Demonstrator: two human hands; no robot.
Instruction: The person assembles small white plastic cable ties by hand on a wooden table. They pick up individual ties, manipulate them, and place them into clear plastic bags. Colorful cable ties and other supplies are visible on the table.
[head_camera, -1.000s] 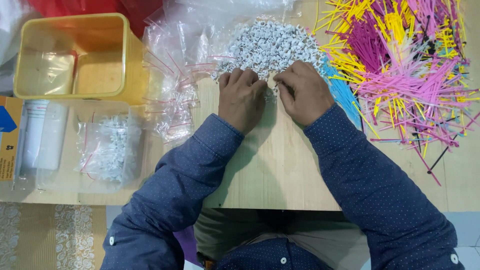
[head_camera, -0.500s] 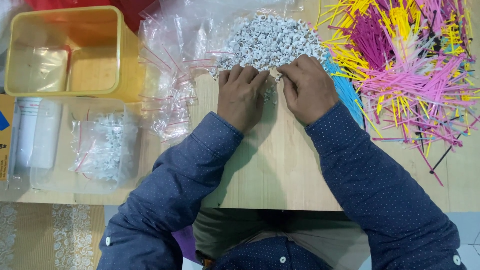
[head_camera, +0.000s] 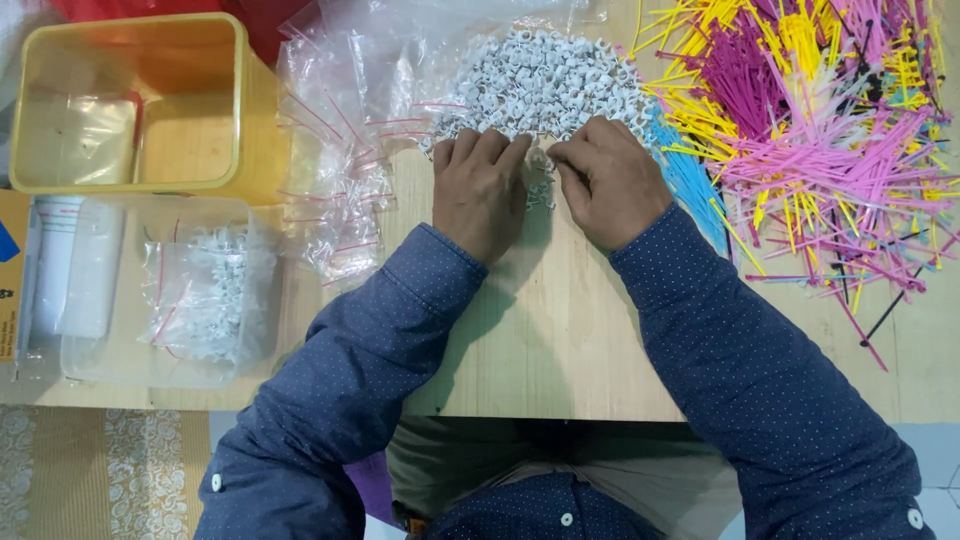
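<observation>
Basically: both hands at the near edge of a white clip pile

Both hands sit upper centre of the frame, palms down on the wooden table (head_camera: 560, 330). Left hand (head_camera: 482, 192) has fingers curled at the lower rim of the pile of small white plastic clips (head_camera: 545, 80); cannot tell if it pinches anything. Right hand (head_camera: 610, 185) likewise curled, fingertips (head_camera: 560, 155) nearly meeting the left hand's, a few loose clips lying between and under them; grip itself hidden by the knuckles. The pile lies top centre, just above the hands, partly on clear plastic sheet.

Around: heap of small clear zip bags (head_camera: 335, 170) with red seal lines left of the pile, touching it. Yellow plastic bin (head_camera: 245, 110) upper left with a clear bag inside. Clear plastic tub (head_camera: 150, 290) at mid left, holding a bag of white clips. Big tangle of pink, yellow and magenta cable ties (head_camera: 810, 140) upper right, plus a blue bunch (head_camera: 690, 185) just beside the right hand. Blue dotted sleeves (head_camera: 760, 370) cover the lower frame.
</observation>
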